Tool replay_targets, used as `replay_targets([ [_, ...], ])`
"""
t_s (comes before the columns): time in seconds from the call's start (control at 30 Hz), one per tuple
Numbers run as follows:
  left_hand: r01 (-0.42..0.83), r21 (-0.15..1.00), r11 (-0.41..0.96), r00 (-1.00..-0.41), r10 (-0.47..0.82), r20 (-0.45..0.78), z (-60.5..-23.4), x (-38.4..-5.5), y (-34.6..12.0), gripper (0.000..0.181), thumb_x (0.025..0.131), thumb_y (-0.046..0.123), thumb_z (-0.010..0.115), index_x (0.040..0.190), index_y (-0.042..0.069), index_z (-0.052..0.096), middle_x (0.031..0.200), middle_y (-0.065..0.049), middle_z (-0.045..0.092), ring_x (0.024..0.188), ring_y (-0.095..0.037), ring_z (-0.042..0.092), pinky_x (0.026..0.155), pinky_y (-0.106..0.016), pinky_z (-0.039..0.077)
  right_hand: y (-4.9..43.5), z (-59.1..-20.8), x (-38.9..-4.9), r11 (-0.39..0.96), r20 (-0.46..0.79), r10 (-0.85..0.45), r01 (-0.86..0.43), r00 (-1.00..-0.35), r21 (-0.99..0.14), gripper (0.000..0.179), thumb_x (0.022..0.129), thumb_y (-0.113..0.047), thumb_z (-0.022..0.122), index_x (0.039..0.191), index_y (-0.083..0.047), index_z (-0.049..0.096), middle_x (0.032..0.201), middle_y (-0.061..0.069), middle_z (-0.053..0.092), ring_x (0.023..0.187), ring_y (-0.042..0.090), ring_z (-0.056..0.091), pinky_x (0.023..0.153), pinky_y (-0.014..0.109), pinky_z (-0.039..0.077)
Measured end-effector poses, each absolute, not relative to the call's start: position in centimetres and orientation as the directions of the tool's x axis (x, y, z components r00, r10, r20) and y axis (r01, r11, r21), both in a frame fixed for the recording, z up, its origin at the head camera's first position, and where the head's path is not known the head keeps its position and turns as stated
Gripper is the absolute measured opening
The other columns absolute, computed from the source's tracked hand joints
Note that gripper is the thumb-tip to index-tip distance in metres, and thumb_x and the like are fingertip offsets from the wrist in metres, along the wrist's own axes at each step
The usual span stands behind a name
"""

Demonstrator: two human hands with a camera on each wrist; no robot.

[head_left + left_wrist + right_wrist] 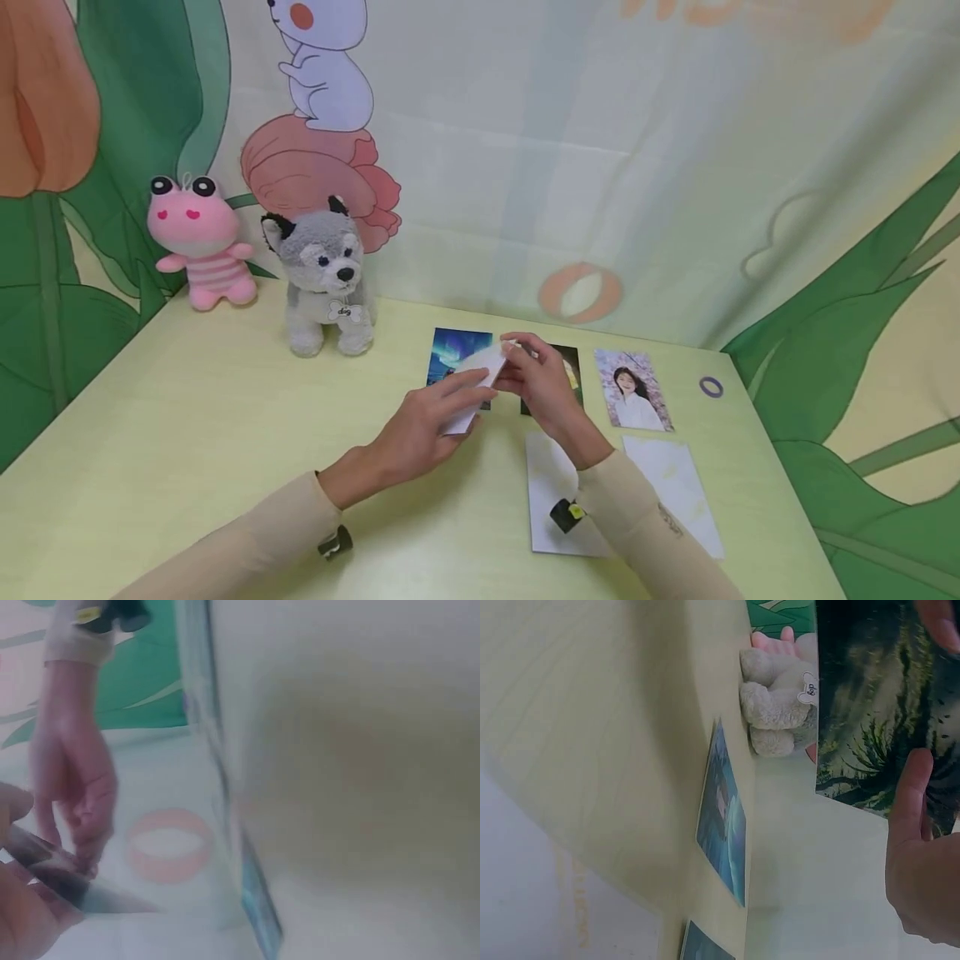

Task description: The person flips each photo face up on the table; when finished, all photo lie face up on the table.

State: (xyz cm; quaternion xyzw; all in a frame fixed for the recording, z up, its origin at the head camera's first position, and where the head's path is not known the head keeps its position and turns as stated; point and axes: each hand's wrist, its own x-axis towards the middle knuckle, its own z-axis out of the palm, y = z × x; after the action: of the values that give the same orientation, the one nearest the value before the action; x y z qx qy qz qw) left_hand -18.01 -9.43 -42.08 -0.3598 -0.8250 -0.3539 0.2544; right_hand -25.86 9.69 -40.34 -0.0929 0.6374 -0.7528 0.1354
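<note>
Both hands hold a photo card tilted above the table, its white back showing in the head view. In the right wrist view its picture side is dark with green plants. My left hand grips the card's lower left part, fingers across the back. My right hand pinches its upper right end. Beneath them on the table lie an aurora photo card and a dark photo card, both partly hidden. A portrait photo card lies to their right.
Two white cards lie nearer the front, partly under the right forearm. A purple ring sits at the right. A grey plush dog and a pink plush frog stand at the back left, before a printed curtain.
</note>
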Motion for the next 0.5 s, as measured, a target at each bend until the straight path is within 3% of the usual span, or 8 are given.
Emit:
replay_targets([
  [0.13,0.801,0.438,0.408,-0.579,0.339,0.741,-41.47,-18.64,-8.97,0.029,0.085,-0.004,0.073,0.112,0.003,0.072,0.123,-0.014,0.071,0.113,-0.029,0.070,0.091,-0.039,0.057,9.39,-40.64,-25.82,-0.161,0.001,-0.289,0.047,-0.957,-0.986,0.024,0.103,-0.021,0.054,0.120,-0.004,0.055,0.077,0.002,0.065,0.068,0.013,0.068,0.069,0.027,0.059],
  [0.5,0.806,0.509,0.303,-0.583,0.256,0.771,-41.96,-19.01,-9.00,0.028,0.083,-0.014,0.070,0.109,-0.003,0.073,0.116,-0.018,0.073,0.104,-0.031,0.073,0.079,-0.027,0.059,8.88,-41.21,-25.62,-0.195,0.056,-0.257,-0.005,-0.965,-0.981,0.021,0.104,-0.024,0.054,0.117,-0.008,0.051,0.075,0.003,0.064,0.069,0.015,0.069,0.072,0.031,0.060],
])
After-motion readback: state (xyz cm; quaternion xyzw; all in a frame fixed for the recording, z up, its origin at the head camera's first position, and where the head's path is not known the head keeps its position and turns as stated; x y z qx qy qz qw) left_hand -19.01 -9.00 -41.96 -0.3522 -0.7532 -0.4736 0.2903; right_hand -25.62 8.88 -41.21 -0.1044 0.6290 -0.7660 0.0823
